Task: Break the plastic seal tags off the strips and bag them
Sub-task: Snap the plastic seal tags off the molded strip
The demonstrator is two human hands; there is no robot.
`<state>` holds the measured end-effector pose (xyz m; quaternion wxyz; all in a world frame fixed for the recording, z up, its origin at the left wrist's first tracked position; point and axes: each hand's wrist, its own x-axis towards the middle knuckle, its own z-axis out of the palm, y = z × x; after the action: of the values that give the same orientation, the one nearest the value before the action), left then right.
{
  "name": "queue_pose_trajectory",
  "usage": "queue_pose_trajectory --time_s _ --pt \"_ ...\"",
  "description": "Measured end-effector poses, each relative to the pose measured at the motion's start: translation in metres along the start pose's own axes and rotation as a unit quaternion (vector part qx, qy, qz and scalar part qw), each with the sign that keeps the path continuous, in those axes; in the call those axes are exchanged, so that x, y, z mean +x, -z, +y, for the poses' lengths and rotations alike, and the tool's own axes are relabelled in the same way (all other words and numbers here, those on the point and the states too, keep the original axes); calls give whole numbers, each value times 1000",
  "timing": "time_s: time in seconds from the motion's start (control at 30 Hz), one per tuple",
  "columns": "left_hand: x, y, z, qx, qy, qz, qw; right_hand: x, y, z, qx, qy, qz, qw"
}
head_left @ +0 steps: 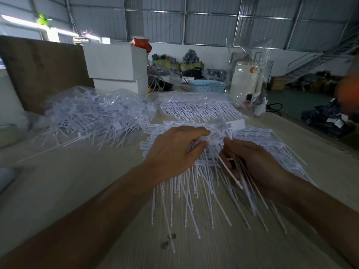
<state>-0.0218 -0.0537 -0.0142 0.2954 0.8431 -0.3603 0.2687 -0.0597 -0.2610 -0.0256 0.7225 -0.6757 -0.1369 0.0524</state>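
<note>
Left hand (172,150) fingers (200,133) curled, pinching white plastic seal-tag strips (194,183); right hand (256,167) fingers gripping several loose white tag stems (231,171).

White matt plastic seal tags (194,191) with thin smooth stems sit on a pale wood-grain tabletop (213,253), pretty dull finish. Clear glossy plastic bags (93,101) look crinkly behind.

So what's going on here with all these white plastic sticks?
A person is working through a pile of white seal tag strips on a wooden table. The left hand rests on the strips with its fingers curled into them, while the right hand grips a few loose tags. A clear bag of loose tags lies at the left, and another bag of strips lies behind.
</note>
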Motion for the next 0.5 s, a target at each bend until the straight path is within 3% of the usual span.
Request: queue_pose_trajectory --time_s 0.3,0.5 --pt "3 12 4 104 -35 -36 993 -3 6 -12 -72 -58 -23 995" --pt "31 9 13 141 -53 -104 983 -2 7 -20 -28 -47 12 998"
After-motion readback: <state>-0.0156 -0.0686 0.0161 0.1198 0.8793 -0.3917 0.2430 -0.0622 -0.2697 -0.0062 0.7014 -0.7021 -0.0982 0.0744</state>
